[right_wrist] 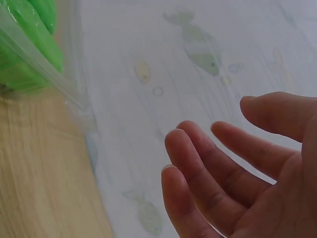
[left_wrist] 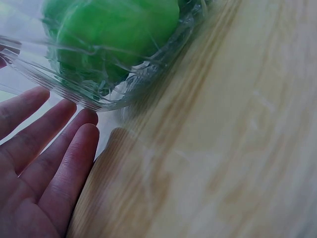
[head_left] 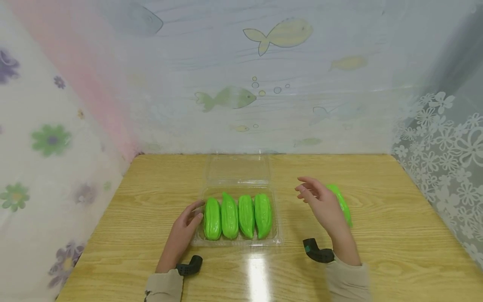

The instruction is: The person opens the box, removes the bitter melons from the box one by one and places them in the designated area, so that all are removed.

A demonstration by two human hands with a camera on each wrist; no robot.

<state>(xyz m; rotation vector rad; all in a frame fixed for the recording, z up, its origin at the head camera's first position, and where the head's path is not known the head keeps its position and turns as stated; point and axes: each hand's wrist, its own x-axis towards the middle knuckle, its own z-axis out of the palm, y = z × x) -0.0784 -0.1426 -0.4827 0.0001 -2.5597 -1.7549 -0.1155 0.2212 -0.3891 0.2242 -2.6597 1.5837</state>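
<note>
The left hand (head_left: 185,224) lies at the left edge of a clear plastic box (head_left: 278,228), its fingers relaxed and slightly apart. The tips seem to touch the rim, though the blurred left wrist view leaves that uncertain. Four long, ribbed green pieces (head_left: 246,216) lie side by side inside the box, with only slim gaps between them. A narrow strip of plastic floor shows between the rightmost one and the right wall. The lid (head_left: 238,168) is folded back, away from the person, reaching about to the table's far edge.

The right hand (head_left: 326,207) is loosely open, its fingers gently bent and its thumb apart from them. It hangs to the right of the box, apart from its rim, with a stretch of wood between. A fifth green piece (head_left: 344,206) lies on the table (head_left: 151,201) just beyond that hand, partly covered by it. The tabletop runs well past the box on both sides, to a flowered panel (head_left: 53,140) on the left and a lace-patterned one (head_left: 445,147) on the right. Behind stands a fish-patterned backdrop (head_left: 279,121).
</note>
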